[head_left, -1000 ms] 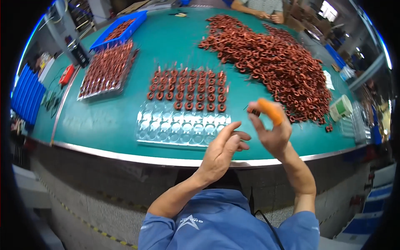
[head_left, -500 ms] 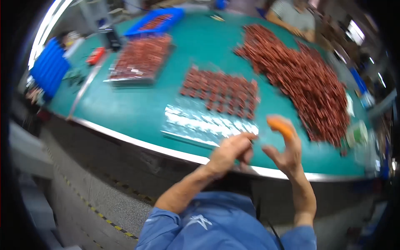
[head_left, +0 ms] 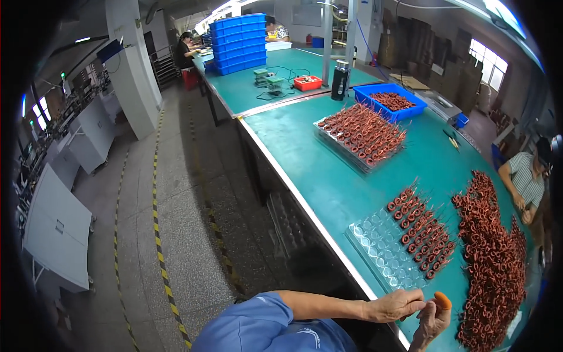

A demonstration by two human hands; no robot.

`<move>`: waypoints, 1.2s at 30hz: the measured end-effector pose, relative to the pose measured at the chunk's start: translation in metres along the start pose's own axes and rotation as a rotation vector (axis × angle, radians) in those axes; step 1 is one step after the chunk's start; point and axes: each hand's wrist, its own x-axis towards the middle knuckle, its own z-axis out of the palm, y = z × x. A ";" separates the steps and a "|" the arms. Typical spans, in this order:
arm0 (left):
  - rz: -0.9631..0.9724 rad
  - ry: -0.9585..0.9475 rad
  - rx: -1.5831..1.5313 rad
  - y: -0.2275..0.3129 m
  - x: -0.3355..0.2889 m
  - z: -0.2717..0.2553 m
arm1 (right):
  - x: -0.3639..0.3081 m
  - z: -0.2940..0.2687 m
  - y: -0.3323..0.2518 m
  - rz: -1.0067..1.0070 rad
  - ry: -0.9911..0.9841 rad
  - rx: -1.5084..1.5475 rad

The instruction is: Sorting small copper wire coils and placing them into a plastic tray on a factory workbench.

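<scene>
My left hand (head_left: 399, 305) is closed, fingers curled and pressed together, over the near edge of the green table. Close beside it, my right hand (head_left: 434, 321) has its fingers bent toward the thumb; an orange cover (head_left: 443, 301) sits on one fingertip. Whatever is between the fingers is too small or hidden to name. Just beyond the hands lies a clear plastic tray (head_left: 375, 249) with round pockets. Its far part carries rows of reddish-brown wire-wound ring coils (head_left: 423, 229) with thin leads upward. To the right spreads a big heap of such coils (head_left: 495, 264).
A filled coil tray (head_left: 360, 138) stands farther along the table (head_left: 281, 141), near a blue bin of coils (head_left: 390, 100), a dark bottle (head_left: 340, 80) and a red box (head_left: 308, 83). Stacked blue crates (head_left: 239, 44) stand beyond. Another person (head_left: 528, 179) sits at the right.
The view has swung left, bringing the aisle and crates into sight. My hands have come closer together, and my right hand's fingers have bent inward from a wider spread.
</scene>
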 end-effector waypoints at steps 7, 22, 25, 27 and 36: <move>-0.090 0.085 0.075 0.011 0.008 -0.018 | 0.017 0.021 -0.014 -0.087 0.068 -0.260; -0.142 -0.097 -0.160 0.013 -0.005 -0.014 | 0.008 -0.010 -0.038 0.128 -0.249 -0.152; -0.209 -0.098 -0.276 0.014 -0.004 -0.015 | 0.010 -0.012 -0.040 0.074 -0.256 -0.145; -0.244 -0.096 -0.345 0.017 -0.002 -0.015 | 0.013 -0.013 -0.042 -0.011 -0.272 -0.178; -0.228 0.253 -0.225 0.010 0.017 0.002 | 0.006 -0.020 -0.036 -0.823 -0.065 -0.826</move>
